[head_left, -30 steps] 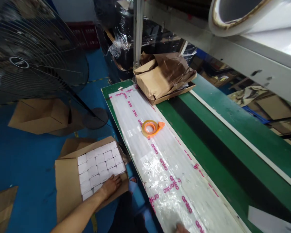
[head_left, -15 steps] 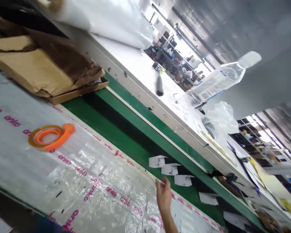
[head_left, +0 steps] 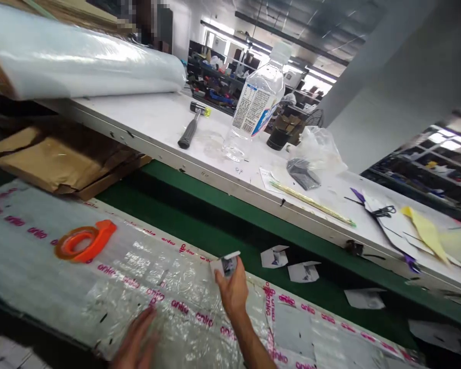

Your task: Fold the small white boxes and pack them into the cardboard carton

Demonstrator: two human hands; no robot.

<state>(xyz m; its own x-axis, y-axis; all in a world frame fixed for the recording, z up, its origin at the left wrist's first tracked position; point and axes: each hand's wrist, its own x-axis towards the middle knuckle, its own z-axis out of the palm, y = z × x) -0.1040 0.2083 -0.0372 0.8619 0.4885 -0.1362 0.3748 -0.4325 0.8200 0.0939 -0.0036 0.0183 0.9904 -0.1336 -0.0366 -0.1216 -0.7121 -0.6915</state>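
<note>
Two hands work at the near edge of the bench. The right hand (head_left: 233,292) is clamped on a small white box (head_left: 226,264), held up over the clear printed plastic sheet (head_left: 146,271). The left hand (head_left: 135,342), blurred, lies flat with fingers spread on that sheet. An orange tape dispenser (head_left: 83,240) rests farther left; more small boxes (head_left: 303,271) lie on the green conveyor belt (head_left: 200,230) just beyond.
</note>
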